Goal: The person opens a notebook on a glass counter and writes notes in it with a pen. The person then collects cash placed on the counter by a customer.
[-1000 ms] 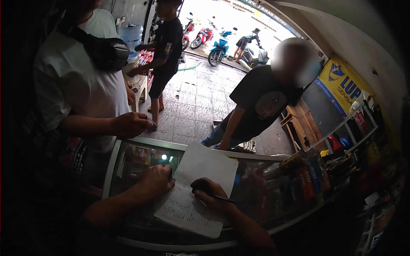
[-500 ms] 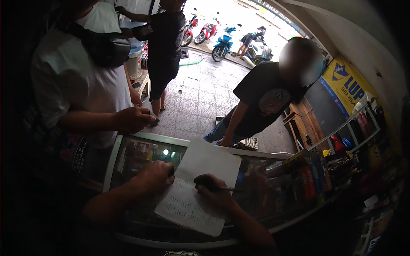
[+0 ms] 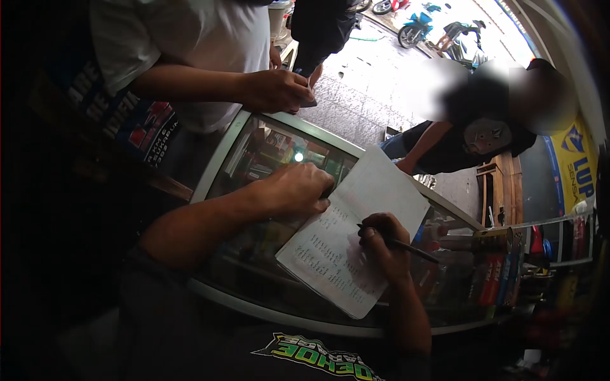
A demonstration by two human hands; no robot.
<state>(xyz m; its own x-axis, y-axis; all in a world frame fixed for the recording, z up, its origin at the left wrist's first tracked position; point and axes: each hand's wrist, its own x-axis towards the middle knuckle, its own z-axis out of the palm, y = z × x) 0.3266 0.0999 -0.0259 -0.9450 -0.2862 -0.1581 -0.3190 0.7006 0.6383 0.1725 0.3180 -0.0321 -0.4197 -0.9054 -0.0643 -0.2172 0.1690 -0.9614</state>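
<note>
An open notebook (image 3: 343,267) with handwritten lines lies tilted on a glass-topped display counter (image 3: 219,149). My right hand (image 3: 386,244) rests on its written page, fingers wrapped round a dark pen (image 3: 413,250) whose tip touches the paper. At the notebook's left edge is my left hand (image 3: 298,189), its fingers curled on something dark that I cannot make out. Goods show dimly through the glass below both hands.
Across the counter, a person in a white shirt (image 3: 197,51) holds a small dark object. Another person in a black shirt (image 3: 483,136) leans at the far side. Bottles and cans (image 3: 492,279) stand at the right. Motorbikes (image 3: 416,28) are parked outside.
The view has turned and tipped down, so the counter and notebook appear farther right. The pen remains in my right hand. My left hand stays by the notebook's edge.
</note>
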